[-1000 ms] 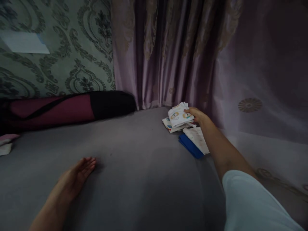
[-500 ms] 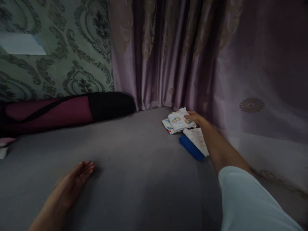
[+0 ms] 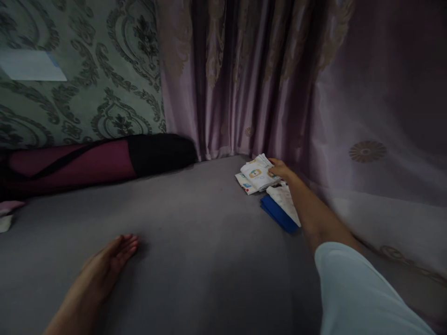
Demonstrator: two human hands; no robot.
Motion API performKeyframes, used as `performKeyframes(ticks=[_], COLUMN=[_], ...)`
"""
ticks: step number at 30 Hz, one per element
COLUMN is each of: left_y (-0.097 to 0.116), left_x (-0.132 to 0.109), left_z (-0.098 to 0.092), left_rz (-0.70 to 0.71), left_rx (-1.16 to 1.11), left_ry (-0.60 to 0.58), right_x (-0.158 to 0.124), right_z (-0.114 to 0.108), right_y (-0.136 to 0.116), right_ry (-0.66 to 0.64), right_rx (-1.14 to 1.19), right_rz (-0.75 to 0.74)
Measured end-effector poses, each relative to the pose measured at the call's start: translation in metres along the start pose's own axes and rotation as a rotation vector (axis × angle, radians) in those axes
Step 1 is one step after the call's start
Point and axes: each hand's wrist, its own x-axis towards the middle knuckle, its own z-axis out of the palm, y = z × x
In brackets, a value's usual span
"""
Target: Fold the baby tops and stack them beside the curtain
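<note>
Holding nothing, left hand [image 3: 110, 263] is nearest, grip loosely open on/above grey fabric surface [image 3: 195, 251]. Beyond: folded blue cloth [image 3: 277, 215], part under off-white cloth [image 3: 284, 200]. Farther, right hand [image 3: 281, 170], grip pinching folded white printed cloth [image 3: 256, 173] by R edge, prob. so folds don't open; it's atop folded cream printed cloth [image 3: 243, 183], nr. purple satin curtain [image 3: 240, 111].

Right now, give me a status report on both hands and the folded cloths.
Left hand open, holding nothing. Right hand touching folded white printed cloth, grip unclear. Right forearm partly hides off-white cloth, blue folded cloth alongside.
</note>
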Motion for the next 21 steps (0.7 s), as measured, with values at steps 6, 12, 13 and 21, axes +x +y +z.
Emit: performKeyframes(ticks=[6, 12, 13, 21], left_y=[0.001, -0.001, 0.000, 0.002], left_x=[-0.003, 0.002, 0.002, -0.005], left_z=[0.002, -0.002, -0.002, 0.003], left_rz=[-0.004, 0.010, 0.009, -0.003], left_rx=[0.008, 0.001, 0.000, 0.014], left_ry=[0.023, -0.006, -0.006, 0.032], right_x=[0.003, -0.009, -0.012, -0.022], right_z=[0.008, 0.007, 0.008, 0.038], right_y=[0.016, 0.015, 0.013, -0.024], right_ry=[0.069, 0.097, 0.100, 0.074], right_rx=[-0.143, -0.294, -0.318, -0.500], right_rz=[0.072, 0.095, 0.097, -0.092])
